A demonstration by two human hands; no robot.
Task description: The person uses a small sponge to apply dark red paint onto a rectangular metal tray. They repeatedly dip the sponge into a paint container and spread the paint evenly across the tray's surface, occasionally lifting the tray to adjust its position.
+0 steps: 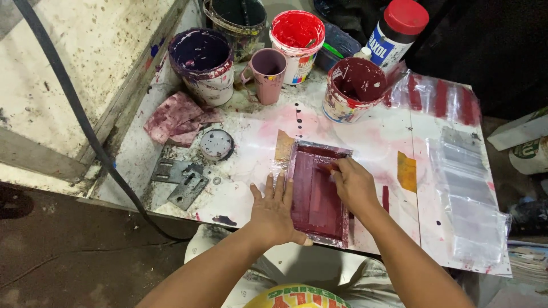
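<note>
Fingers (pixel 273 185) of the left hand (pixel 275 214) lie spread and flat, released rather than gripping, pressing on the left edge of a small maroon-stained printing frame (pixel 317 191) as if to pin it against sliding. Fingertips of the right hand (pixel 354 185) are pinched together around something small at the frame's upper middle, perhaps a scraper or rag, though what they grasp is too hidden to tell. That frame sits flat on the paint-smeared white table (pixel 365 137), directly under both hands and near the table's front edge, so one palm can brace it while the other works across its inner mesh. Just beyond the fingertips, toward the back, stands a tub of dark red paint (pixel 354 88), within easy reach of the working hand. Farther back and to the left of the fingers are a mauve mug (pixel 267 74), a tub of bright red paint (pixel 297 43) and a tub of purple paint (pixel 202 63). A red-capped bottle (pixel 397 31) stands behind the dark red tub. Left of the spread fingers lie a stained pink rag (pixel 174 117), a round lid (pixel 217 144) and grey metal hinges (pixel 180 179). Right of the pinched fingers, clear plastic sheets (pixel 462 188) with red and grey stripes lie apart from the wet work.
</note>
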